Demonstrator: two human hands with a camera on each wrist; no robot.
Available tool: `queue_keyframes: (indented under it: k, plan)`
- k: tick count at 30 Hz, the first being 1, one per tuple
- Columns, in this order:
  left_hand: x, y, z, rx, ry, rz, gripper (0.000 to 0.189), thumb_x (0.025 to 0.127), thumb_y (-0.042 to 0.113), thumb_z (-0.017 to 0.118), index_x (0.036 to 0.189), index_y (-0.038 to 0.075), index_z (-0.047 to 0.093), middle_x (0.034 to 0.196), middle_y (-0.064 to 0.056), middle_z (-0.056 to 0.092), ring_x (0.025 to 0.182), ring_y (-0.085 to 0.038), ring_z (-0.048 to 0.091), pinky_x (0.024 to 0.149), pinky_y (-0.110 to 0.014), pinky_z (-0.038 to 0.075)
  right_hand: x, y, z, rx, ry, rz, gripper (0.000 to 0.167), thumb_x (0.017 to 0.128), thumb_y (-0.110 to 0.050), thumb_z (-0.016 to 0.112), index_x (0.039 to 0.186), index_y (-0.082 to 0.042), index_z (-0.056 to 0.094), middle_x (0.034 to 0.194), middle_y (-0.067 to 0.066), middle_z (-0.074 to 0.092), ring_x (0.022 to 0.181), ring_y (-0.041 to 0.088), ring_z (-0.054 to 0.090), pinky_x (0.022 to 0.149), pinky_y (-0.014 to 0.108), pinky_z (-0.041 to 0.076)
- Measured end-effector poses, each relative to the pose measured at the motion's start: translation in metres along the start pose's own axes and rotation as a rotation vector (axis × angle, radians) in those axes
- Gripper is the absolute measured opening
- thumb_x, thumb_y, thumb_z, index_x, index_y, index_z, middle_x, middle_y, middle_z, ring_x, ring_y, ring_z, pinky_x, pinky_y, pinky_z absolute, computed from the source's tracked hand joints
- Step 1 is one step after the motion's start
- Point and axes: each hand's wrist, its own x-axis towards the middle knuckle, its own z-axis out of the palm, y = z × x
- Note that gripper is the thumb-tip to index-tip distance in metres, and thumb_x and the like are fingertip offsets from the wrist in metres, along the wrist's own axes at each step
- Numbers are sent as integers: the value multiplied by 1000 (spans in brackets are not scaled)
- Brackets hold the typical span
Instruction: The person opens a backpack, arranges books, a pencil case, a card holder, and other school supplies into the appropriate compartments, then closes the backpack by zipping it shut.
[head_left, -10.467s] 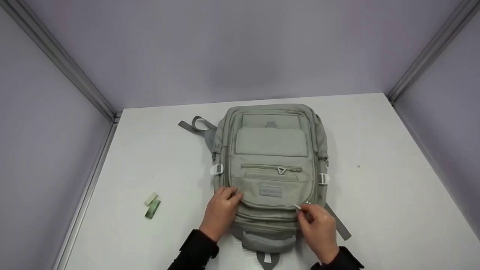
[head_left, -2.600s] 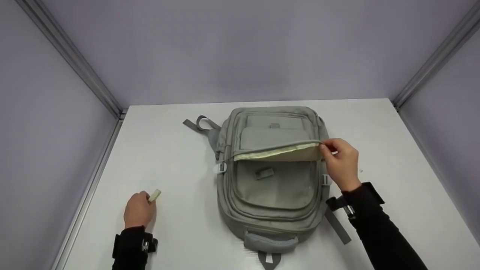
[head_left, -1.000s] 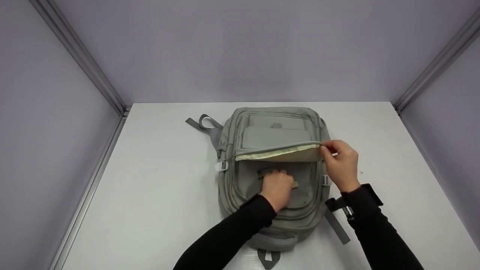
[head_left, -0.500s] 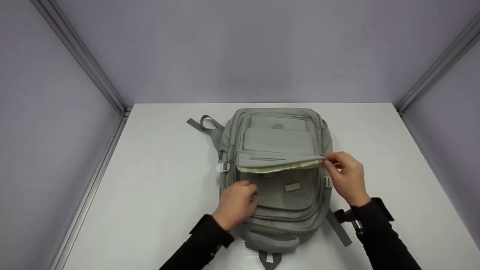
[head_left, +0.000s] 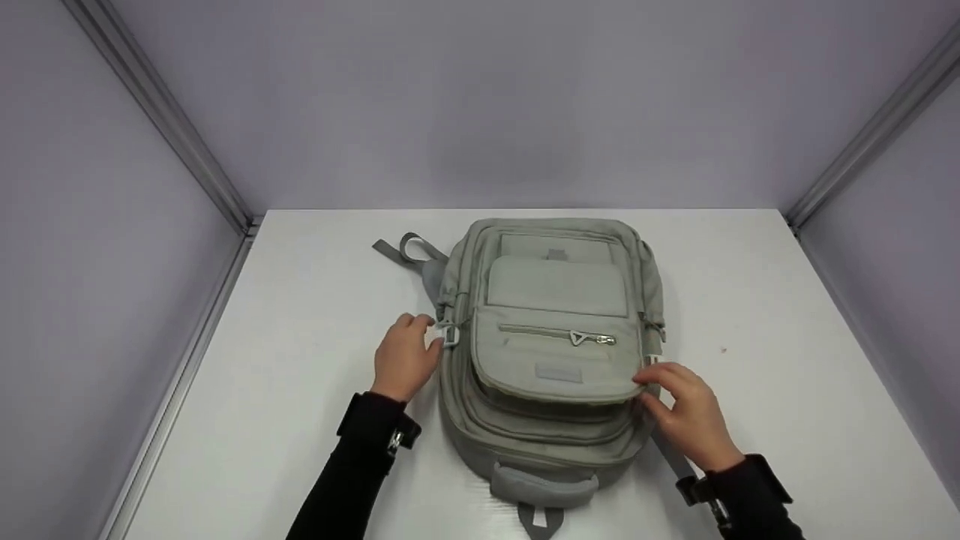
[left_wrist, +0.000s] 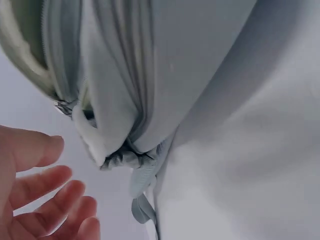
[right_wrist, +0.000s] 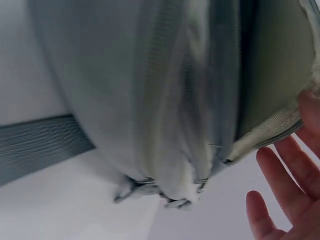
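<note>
A grey-green backpack (head_left: 556, 285) lies on its back on the white table, its top handle (head_left: 544, 487) towards me. Its front pocket flap (head_left: 559, 373) hangs down over the pocket, the lower edge unzipped and a gap beneath it. My right hand (head_left: 691, 412) pinches the flap's right lower edge between thumb and fingers. In the right wrist view the pale lining (right_wrist: 280, 65) shows behind that edge. My left hand (head_left: 405, 356) is beside the white buckle (head_left: 448, 335) on the left side; in the left wrist view its fingers (left_wrist: 55, 200) are loosely bent, apart from the cloth.
A small zipped pocket with a triangular pull (head_left: 577, 338) crosses the flap. Loose straps (head_left: 409, 251) lie at the upper left, and another strap (head_left: 673, 454) at the lower right. Walls stand behind and at both sides of the table (head_left: 315, 300).
The flap has come down over the pocket, hiding the small pale blocks that lay inside. My left hand let go of a block there and moved left to the bag's side. My right hand moved towards me.
</note>
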Motion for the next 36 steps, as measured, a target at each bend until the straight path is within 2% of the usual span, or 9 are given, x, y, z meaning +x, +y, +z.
queue_keyframes:
  k: [4, 9, 11, 13, 16, 21, 26, 30, 36]
  plan:
    - [11, 0, 10, -19, 35, 77, 24, 91, 16, 70, 113, 5, 71, 105, -18, 64, 94, -34, 62, 78, -45, 53, -12, 0, 10, -21, -19, 3, 38, 67, 13, 81, 98, -6, 72, 104, 7, 69, 99, 23, 64, 93, 11, 40]
    - [19, 5, 16, -25, 36, 156, 15, 90, 11, 70, 102, 4, 74, 101, -18, 66, 94, -36, 60, 82, -47, 51, -25, -2, 19, -21, -58, 48, 38, 72, 10, 81, 105, -5, 71, 114, 11, 67, 108, 27, 62, 100, 6, 34]
    - [20, 6, 18, -23, 36, 156, 10, 89, 10, 71, 97, 4, 74, 98, -17, 68, 93, -36, 60, 82, -47, 51, -28, -5, 22, -27, -63, 61, 39, 73, 9, 80, 108, -5, 70, 118, 12, 65, 112, 28, 60, 101, 10, 34]
    - [21, 7, 18, -18, 50, 155, 7, 89, 9, 72, 92, 5, 74, 95, -16, 69, 91, -35, 61, 81, -46, 51, -31, -8, 24, -35, -54, 53, 41, 74, 7, 80, 112, -4, 69, 121, 14, 64, 115, 30, 58, 103, 21, 36]
    - [21, 7, 19, 2, 88, 161, 4, 88, 10, 73, 87, 6, 73, 90, -14, 69, 88, -33, 61, 79, -45, 51, -32, -13, 27, -62, -19, -16, 45, 74, 2, 82, 116, -5, 67, 124, 18, 61, 121, 34, 52, 106, 36, 33]
    - [19, 9, 19, 57, 141, 204, 9, 88, 13, 73, 83, 8, 69, 86, -11, 69, 86, -32, 61, 76, -45, 49, -29, -29, 34, -123, -25, -178, 56, 70, -9, 87, 123, -11, 66, 129, 17, 60, 126, 35, 48, 109, 43, 29]
    - [17, 15, 14, 120, 144, 248, 12, 89, 14, 73, 81, 9, 65, 80, -10, 68, 79, -30, 60, 73, -43, 47, -17, -41, 46, -204, -110, -286, 65, 66, -20, 91, 126, -17, 66, 127, 11, 63, 115, 29, 60, 97, 42, 47]
    - [11, 18, 8, 157, 137, 296, 16, 88, 13, 73, 78, 8, 62, 76, -10, 66, 72, -28, 58, 68, -40, 46, -12, -44, 57, -270, -167, -285, 67, 66, -26, 92, 127, -21, 66, 127, 9, 63, 114, 28, 62, 90, 43, 54]
    - [-8, 24, 1, 146, 89, 312, 18, 89, 14, 72, 75, 9, 61, 72, -9, 64, 70, -26, 57, 67, -38, 45, -12, -44, 62, -271, -171, -244, 62, 65, -26, 92, 122, -22, 69, 126, 9, 64, 115, 27, 61, 88, 42, 54]
